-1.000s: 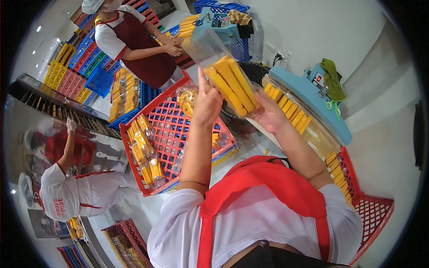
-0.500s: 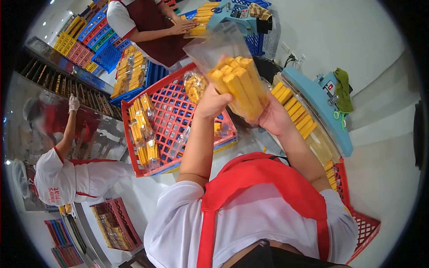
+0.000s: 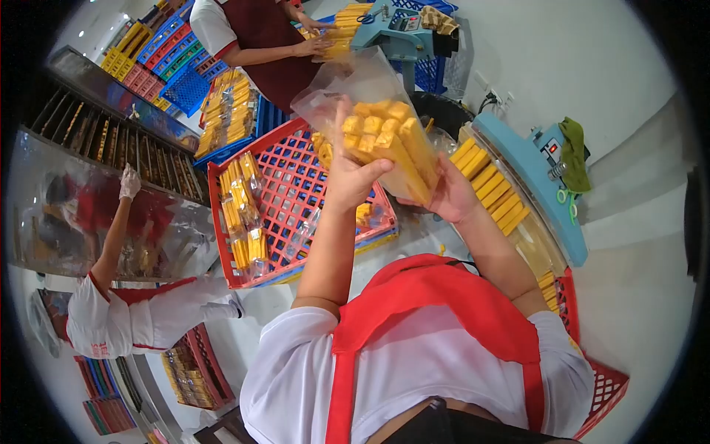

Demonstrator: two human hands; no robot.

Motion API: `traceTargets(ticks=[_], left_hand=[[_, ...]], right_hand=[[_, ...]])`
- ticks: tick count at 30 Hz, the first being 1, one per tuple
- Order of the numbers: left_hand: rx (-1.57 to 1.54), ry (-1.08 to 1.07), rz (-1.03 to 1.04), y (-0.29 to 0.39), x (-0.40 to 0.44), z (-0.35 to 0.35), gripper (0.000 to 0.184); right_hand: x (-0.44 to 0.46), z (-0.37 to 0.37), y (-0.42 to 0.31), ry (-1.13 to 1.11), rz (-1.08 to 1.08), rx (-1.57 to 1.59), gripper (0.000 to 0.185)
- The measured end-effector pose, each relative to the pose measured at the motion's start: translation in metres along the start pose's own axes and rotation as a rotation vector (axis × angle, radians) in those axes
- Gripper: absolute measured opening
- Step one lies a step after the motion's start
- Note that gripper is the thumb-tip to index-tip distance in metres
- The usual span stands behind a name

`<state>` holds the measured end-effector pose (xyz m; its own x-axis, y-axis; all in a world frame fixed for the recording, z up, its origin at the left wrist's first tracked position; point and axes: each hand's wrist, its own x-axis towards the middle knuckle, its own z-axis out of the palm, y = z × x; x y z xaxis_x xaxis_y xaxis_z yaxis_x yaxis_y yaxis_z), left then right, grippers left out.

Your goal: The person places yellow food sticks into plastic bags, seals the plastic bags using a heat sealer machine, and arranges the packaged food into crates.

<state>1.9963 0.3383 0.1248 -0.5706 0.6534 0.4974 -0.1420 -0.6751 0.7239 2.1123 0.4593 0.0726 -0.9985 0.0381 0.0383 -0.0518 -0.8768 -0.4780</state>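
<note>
A clear plastic bag with several yellow sticks in it is held up between my two hands, its empty upper part slanting toward the upper left. My left hand grips the bag's left side, thumb across the front. Around its lower right side my right hand is closed, the fingers partly hidden behind the bag. Below and left of the bag is a red crate holding bagged yellow sticks. Right of my right hand, more yellow sticks lie in a row beside a blue sealing machine.
A co-worker in a dark red apron stands at the top by another blue machine. Another person reaches toward a tray rack at left. Stacked crates stand upper left. A green cloth hangs on the near machine.
The bag has tilted so the stick ends face the camera more, and my left hand's thumb now lies across its front. The view has shifted a little; the co-worker's hands at the top have moved apart.
</note>
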Motion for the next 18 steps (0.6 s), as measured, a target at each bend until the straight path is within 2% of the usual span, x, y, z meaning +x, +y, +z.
traceTargets(ticks=[2, 4, 5, 7, 8, 11, 13, 14, 15, 16, 17, 18], left_hand=[[-0.013, -0.022, -0.016, -0.001, -0.002, 0.000, 0.099], [-0.041, 0.095, -0.067, -0.003, -0.002, -0.001, 0.099], [-0.044, 0.095, -0.065, -0.006, -0.002, 0.001, 0.099], [0.016, 0.243, -0.082, -0.014, -0.004, 0.007, 0.099], [0.108, 0.282, -0.127, -0.012, -0.006, 0.013, 0.100], [0.133, 0.225, -0.063, -0.007, -0.003, 0.012, 0.102], [0.189, 0.157, -0.037, -0.004, -0.004, 0.008, 0.108], [0.210, 0.060, 0.007, -0.001, -0.004, 0.012, 0.111], [0.229, -0.035, 0.052, 0.001, -0.005, 0.014, 0.114], [0.261, -0.089, -0.018, 0.001, -0.007, 0.010, 0.118], [0.257, -0.090, -0.019, -0.001, -0.007, 0.008, 0.118], [0.189, -0.108, -0.053, -0.004, -0.007, 0.007, 0.118]], right_hand=[[-0.003, 0.003, 0.002, -0.064, 0.051, 0.021, 0.052], [0.001, 0.007, 0.003, 0.002, -0.108, -0.140, 0.053], [0.004, 0.007, 0.002, 0.003, -0.108, -0.144, 0.053], [0.008, 0.006, 0.001, 0.149, -0.338, -0.320, 0.048], [0.008, 0.005, 0.002, 0.150, -0.334, -0.321, 0.048], [0.007, 0.004, 0.003, 0.147, -0.353, -0.253, 0.050], [0.004, 0.005, -0.002, 0.012, -0.180, 0.016, 0.052], [0.003, 0.003, -0.003, 0.016, -0.184, 0.018, 0.052], [0.001, 0.001, -0.002, -0.060, -0.065, 0.101, 0.053], [0.000, 0.000, -0.001, -0.136, 0.055, 0.182, 0.054], [0.000, -0.001, 0.002, -0.133, 0.054, 0.181, 0.054], [0.001, -0.001, 0.006, -0.031, 0.038, 0.147, 0.054]])
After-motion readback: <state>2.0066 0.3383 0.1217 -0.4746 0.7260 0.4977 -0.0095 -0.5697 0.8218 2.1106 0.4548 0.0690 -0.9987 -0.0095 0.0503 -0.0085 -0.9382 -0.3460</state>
